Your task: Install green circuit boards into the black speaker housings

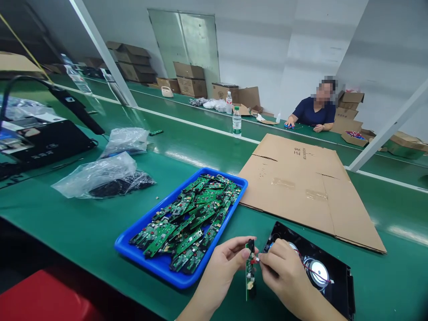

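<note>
Green fibreglass is what the left hand (pixel 223 263) pinches: a narrow circuit board (pixel 249 273) held upright on its edge between thumb and fingertips, just above the green bench (pixel 83 223) at the near edge. The right hand (pixel 284 272) is closed at the fingertips on a small connector (pixel 257 260) at the end of a red wire (pixel 312 270) and holds it against the upper part of the board; the wire runs back to a round speaker (pixel 318 271) set in a black housing (pixel 341 285) lying flat just to the right. As a judgement, this fit goes best with the board kept steady and braced by the left fingers near the socket, the plug lined up squarely before any push, pressure put on the plug body and not on the wire, and enough slack left so the lead does not tug at the speaker. Whether the plug is fully seated cannot be told from here. To the left stands a blue tray (pixel 133 249) heaped with more green boards. Beyond it lies a flattened cardboard sheet (pixel 310 187) with dark print, two large characters and a smaller line beneath, too small to read with any certainty. A water bottle (pixel 236 121) carries a green label whose words are illegible, and the black machine (pixel 47 142) at far left has white markings that blur out. Another person (pixel 314 113) sits at the far bench.
</note>
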Demonstrator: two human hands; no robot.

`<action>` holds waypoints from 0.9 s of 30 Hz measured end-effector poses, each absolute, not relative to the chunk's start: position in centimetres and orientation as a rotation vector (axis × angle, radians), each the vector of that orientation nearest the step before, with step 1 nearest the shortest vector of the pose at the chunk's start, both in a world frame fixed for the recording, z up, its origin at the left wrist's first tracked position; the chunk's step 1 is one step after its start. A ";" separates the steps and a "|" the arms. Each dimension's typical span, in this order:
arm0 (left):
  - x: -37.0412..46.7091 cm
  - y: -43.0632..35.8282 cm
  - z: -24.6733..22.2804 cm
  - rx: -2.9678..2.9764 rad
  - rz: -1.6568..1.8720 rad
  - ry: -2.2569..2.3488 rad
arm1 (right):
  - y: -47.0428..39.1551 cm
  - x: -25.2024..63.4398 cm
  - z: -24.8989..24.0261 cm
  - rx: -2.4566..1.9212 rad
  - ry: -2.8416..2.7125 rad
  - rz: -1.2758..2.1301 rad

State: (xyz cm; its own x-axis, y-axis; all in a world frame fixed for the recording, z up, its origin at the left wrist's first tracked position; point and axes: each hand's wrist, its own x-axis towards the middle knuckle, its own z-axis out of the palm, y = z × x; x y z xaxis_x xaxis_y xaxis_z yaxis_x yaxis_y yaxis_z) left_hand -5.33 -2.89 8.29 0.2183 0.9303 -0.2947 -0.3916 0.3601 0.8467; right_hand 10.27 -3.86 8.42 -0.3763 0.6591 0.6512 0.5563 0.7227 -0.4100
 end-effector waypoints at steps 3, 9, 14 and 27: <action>-5.3 -2.9 8.4 0.752 1.007 0.998 | -3.8 10.1 8.1 -0.897 -2.158 0.034; -5.4 -2.8 9.3 0.801 0.971 1.018 | -3.9 10.2 8.3 -0.922 -2.253 -0.105; -5.5 -2.7 9.7 0.829 0.941 1.037 | -3.8 10.4 8.4 -0.920 -2.257 -0.088; -5.4 -2.9 9.5 0.967 0.849 1.126 | -4.1 10.7 8.7 -0.852 -2.348 -0.235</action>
State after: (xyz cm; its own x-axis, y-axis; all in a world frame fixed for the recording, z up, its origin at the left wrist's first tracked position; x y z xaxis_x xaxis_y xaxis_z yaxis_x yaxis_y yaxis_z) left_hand -5.40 -2.90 9.47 0.2258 0.9157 -0.3323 -0.0674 0.3550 0.9324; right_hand 10.65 -4.08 8.70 -0.5983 0.5189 0.6106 0.6298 0.7756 -0.0422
